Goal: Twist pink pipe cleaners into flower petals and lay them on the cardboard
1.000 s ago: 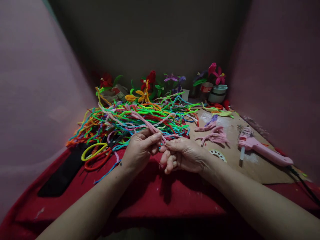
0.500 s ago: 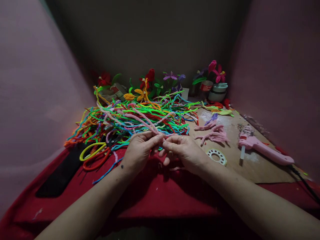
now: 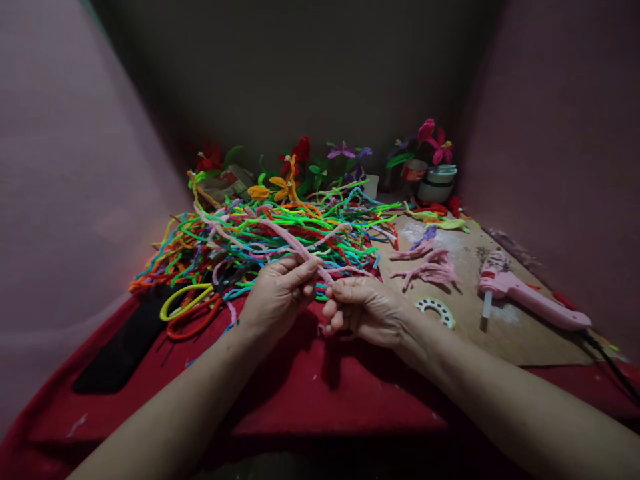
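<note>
Ok so the fuzzy pale-pink pipe-cleaner length (image 3: 285, 235) slants away leftward over the tangled multicoloured pipe-cleaner pile (image 3: 320, 233); left hand (image 3: 277, 293)'s pinching it by the pile's near edge, right hand (image 3: 367, 307)'s pinching lower, nearer the wearer.

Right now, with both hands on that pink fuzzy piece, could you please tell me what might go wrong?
The pink fuzzy piece, pinched by the left hand and right hand, reaches over the multicoloured pile, so its far end could snag there. The scissors lie to the left, and the left hand might catch their handles if it swings outward. The glue gun lies to the right; a wide sweep could knock it, though whether it is hot cannot be seen.
</note>
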